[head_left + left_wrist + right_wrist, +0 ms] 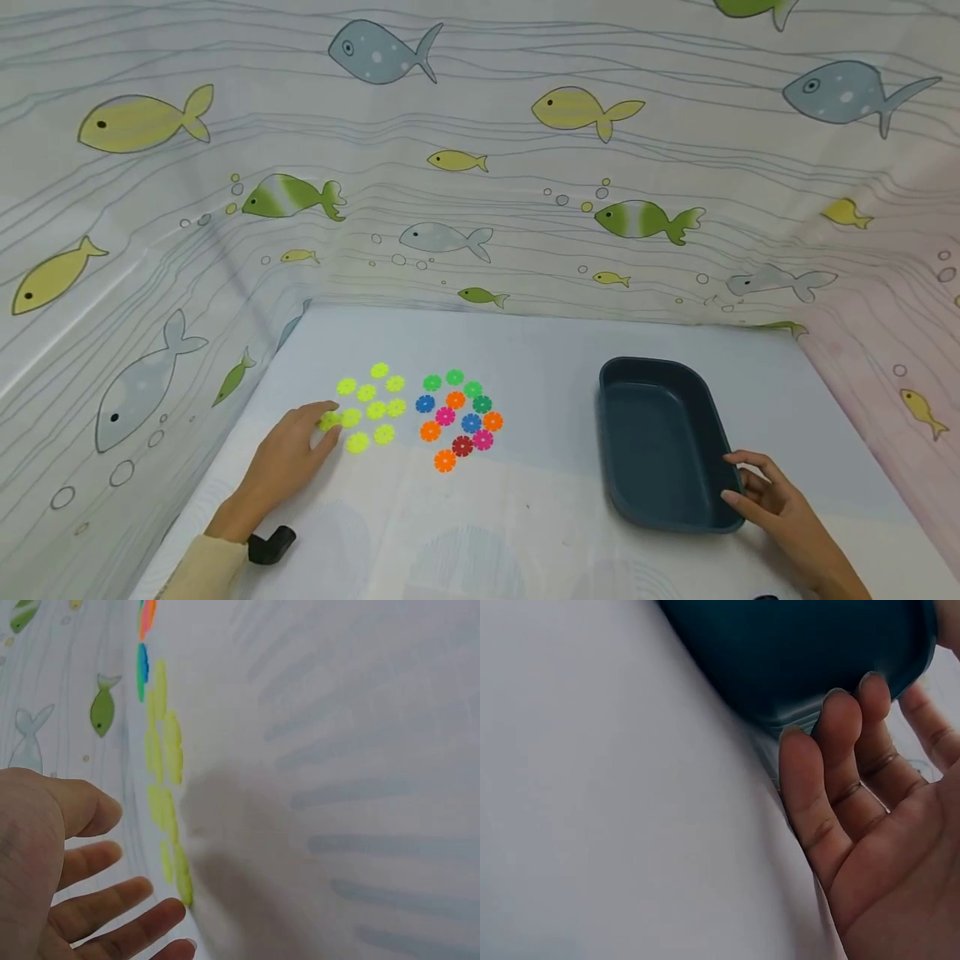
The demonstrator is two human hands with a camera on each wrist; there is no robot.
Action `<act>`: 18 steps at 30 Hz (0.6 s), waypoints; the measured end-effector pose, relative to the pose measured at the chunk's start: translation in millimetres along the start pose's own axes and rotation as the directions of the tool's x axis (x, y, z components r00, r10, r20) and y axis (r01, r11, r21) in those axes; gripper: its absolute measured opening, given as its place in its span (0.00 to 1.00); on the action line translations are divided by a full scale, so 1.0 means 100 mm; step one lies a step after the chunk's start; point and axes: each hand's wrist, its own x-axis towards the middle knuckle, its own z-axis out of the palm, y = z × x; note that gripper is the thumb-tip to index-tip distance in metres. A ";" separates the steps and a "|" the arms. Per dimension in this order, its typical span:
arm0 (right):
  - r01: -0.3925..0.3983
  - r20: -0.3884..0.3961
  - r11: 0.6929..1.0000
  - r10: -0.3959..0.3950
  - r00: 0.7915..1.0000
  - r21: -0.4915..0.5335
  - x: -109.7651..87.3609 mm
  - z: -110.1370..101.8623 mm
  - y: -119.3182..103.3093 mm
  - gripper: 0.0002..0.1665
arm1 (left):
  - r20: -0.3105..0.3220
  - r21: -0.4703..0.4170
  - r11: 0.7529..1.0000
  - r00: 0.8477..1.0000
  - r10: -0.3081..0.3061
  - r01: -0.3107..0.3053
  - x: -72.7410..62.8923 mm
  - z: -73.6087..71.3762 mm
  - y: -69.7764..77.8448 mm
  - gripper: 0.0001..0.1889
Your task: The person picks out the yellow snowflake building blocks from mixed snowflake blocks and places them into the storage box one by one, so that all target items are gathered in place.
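In the head view my left hand (288, 450) is at the left of a group of lime-yellow slotted plastic discs (366, 392). Its thumb and index finger are apart, on either side of the leftmost disc (330, 422); the left wrist view shows loosely bent fingers (112, 907) beside the yellow row. Whether they touch a disc is hard to tell. My right hand (780, 508) grips the right rim of a dark blue rectangular tray (660, 442) near its front corner. Fingers (836, 724) press the tray's outer side in the right wrist view.
Between the yellow group and the tray lie several green, orange, blue, pink and red discs (456, 417). All rest flat on a white table surface (525, 517). Fish-patterned sheeting (517, 200) stands around the back and sides.
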 end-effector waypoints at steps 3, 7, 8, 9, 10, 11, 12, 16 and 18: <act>-0.029 -0.003 0.999 0.029 1.000 -0.045 -0.01 0.00 -0.03 0.31 | 0.020 -0.008 1.000 0.999 -0.025 0.025 0.00 -0.03 -0.01 0.20; -0.051 -0.014 0.992 0.050 0.999 -0.113 -0.03 -0.01 -0.06 0.31 | 0.033 -0.008 0.999 0.999 -0.040 0.040 -0.01 -0.02 -0.07 0.21; -0.050 -0.015 0.991 0.049 0.999 -0.125 -0.04 -0.02 -0.07 0.31 | 0.032 -0.003 0.999 0.999 -0.040 0.040 -0.01 -0.02 -0.08 0.21; -0.049 -0.017 0.989 0.048 0.999 -0.138 -0.04 -0.02 -0.08 0.31 | 0.030 0.001 0.999 0.999 -0.040 0.040 -0.01 -0.02 -0.09 0.21; -0.047 -0.016 0.988 0.045 0.999 -0.146 -0.04 -0.02 -0.08 0.31 | 0.031 0.001 0.999 0.999 -0.041 0.041 -0.01 -0.02 -0.09 0.21; -0.045 -0.015 0.987 0.044 0.999 -0.152 -0.04 -0.03 -0.09 0.31 | 0.031 0.002 0.999 0.999 -0.042 0.042 -0.01 -0.03 -0.10 0.21; -0.046 -0.016 0.986 0.044 0.999 -0.158 -0.04 -0.03 -0.09 0.31 | 0.031 0.002 0.999 0.999 -0.042 0.042 0.00 -0.03 -0.10 0.21; -0.039 -0.015 0.983 0.037 0.999 -0.178 -0.02 -0.03 -0.08 0.31 | 0.029 0.002 0.999 0.998 -0.054 0.054 0.02 -0.04 -0.10 0.21; -0.036 -0.016 0.982 0.033 0.999 -0.184 -0.01 -0.03 -0.08 0.31 | 0.025 -0.004 0.998 0.998 -0.058 0.058 0.04 -0.03 -0.11 0.21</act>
